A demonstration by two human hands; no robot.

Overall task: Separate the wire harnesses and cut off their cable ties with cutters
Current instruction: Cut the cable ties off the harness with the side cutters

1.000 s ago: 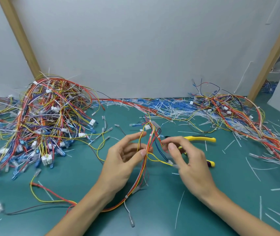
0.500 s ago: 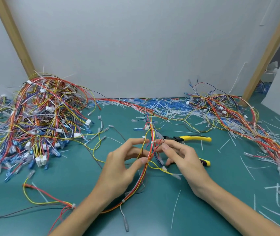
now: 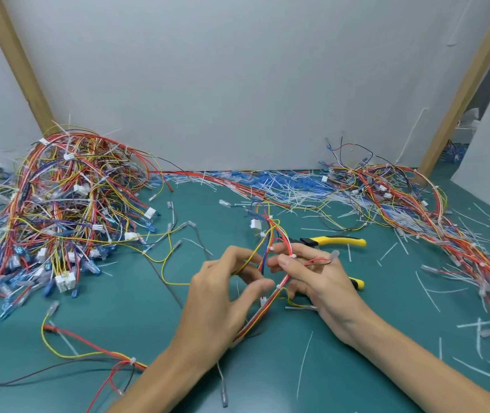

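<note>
Hands meet over one wire harness [image 3: 263, 311], held just above the green table [image 3: 118, 317] at centre front. Left hand [image 3: 219, 299]: fingers curled round the yellow and blue strands, thumb stretched toward the bundle, which runs down under the palm. Right hand [image 3: 318, 278]: forefinger and thumb pinch the red strands at a white cable tie [image 3: 292, 256]. A thin red lead with a clear terminal lies across its fingers.

A second tie [image 3: 278, 286] cinches the red, orange and yellow bundle between the two thumbs. The harness fans out above the hands to a white connector [image 3: 255, 224]. Its lower end passes beneath the left wrist and appears to trail off to the lower left as red, yellow and black leads.

Cutters [image 3: 339, 241], with yellow handles, lie on the table just behind the right hand. One handle is clear and the other is mostly hidden under the hand.

Left pile [image 3: 59, 204]: a high tangle of harnesses with blue terminals and white plugs. It carries small white tags [image 3: 69, 156], print too small to read. Right pile [image 3: 416, 210]: flatter, strung out toward the right edge. White and blue offcuts [image 3: 267, 181] are heaped along the back between the two piles, and stray pieces are scattered across the table. Behind it all stand a pale backboard [image 3: 237, 84] and slanted wooden posts [image 3: 14, 64].
</note>
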